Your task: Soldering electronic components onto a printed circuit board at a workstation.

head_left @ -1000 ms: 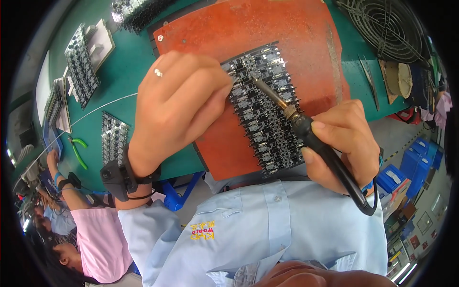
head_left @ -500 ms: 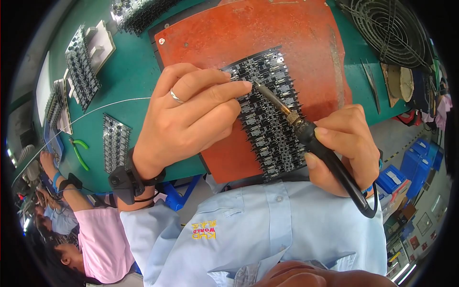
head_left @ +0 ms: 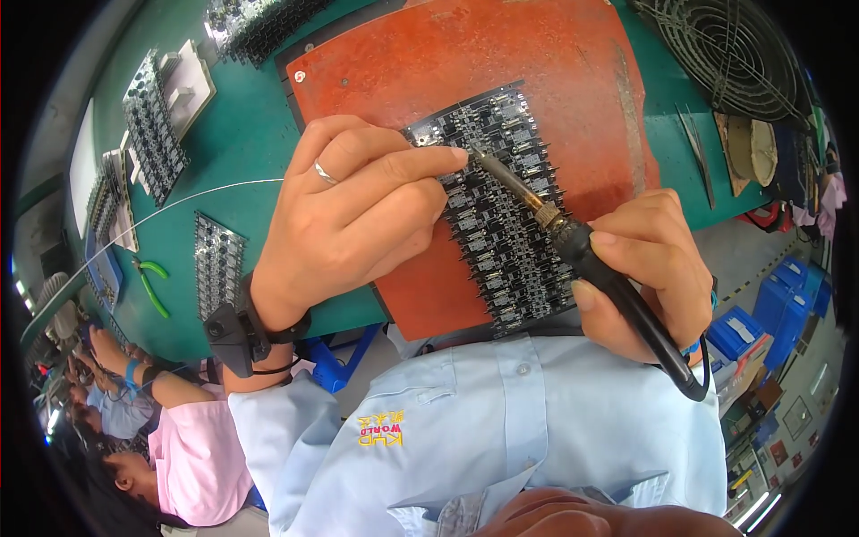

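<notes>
A black panel of small circuit boards [head_left: 510, 242] lies on the orange-red mat [head_left: 573, 54] in front of me. My right hand [head_left: 649, 273] grips the black handle of a soldering iron [head_left: 617, 282], whose tip points up-left to the upper part of the panel. Over the panel's left side, the fingers of my left hand [head_left: 367, 192] are pinched together close to the iron's tip. A thin silvery solder wire [head_left: 210, 192] runs from the left edge to behind this hand; the wire between the fingertips is hardly visible.
Left on the green table are another board panel [head_left: 219, 264], green-handled pliers [head_left: 152, 286] and boards on a white rack [head_left: 157, 130]. To the right lie tweezers [head_left: 696, 157] and a round fan grille [head_left: 729, 54]. A co-worker in a pink sleeve [head_left: 201, 456] sits at lower left.
The panel, the soldering iron and both my hands have shifted very slightly up and left. The co-worker's arm has drawn back down from the table edge.
</notes>
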`<state>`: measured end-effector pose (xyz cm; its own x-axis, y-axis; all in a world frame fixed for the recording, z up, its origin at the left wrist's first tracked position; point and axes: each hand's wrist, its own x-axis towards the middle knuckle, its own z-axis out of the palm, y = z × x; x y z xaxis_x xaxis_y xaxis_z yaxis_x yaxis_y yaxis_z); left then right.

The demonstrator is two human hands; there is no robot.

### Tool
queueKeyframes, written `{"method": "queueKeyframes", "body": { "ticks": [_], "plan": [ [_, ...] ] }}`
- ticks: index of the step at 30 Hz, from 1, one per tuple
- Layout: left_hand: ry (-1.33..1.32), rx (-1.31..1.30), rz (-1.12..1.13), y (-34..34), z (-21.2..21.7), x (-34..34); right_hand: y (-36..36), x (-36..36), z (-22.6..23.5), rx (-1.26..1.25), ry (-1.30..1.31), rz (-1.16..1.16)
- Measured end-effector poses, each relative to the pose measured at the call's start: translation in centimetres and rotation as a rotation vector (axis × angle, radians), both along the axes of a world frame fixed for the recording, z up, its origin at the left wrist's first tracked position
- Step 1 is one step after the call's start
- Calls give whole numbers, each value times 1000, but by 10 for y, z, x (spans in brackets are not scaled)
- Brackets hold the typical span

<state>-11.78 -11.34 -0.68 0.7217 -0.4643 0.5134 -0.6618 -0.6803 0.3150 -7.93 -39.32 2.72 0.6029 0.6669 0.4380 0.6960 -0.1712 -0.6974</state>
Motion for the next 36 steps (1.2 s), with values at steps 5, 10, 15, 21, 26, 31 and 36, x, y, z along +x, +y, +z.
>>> {"method": "queueKeyframes", "body": {
  "ticks": [5,10,15,21,26,31,36],
  "plan": [
    [-6,-11,-4,0,0,-1,-3,4,-1,56,8,-21],
    [-12,-23,3,0,4,0,1,9,-4,72,27,-7],
    [-32,-63,103,8,16,-3,2,10,-4,48,25,-7],
    [118,-211,229,21,15,-13,4,11,-4,47,30,-5],
    [194,-189,282,17,16,-9,3,12,-4,19,-7,33],
    [203,-154,209,5,20,2,4,13,-5,10,-40,51],
    [235,-61,190,-1,23,6,3,13,-6,22,-32,56]
  ]
}}
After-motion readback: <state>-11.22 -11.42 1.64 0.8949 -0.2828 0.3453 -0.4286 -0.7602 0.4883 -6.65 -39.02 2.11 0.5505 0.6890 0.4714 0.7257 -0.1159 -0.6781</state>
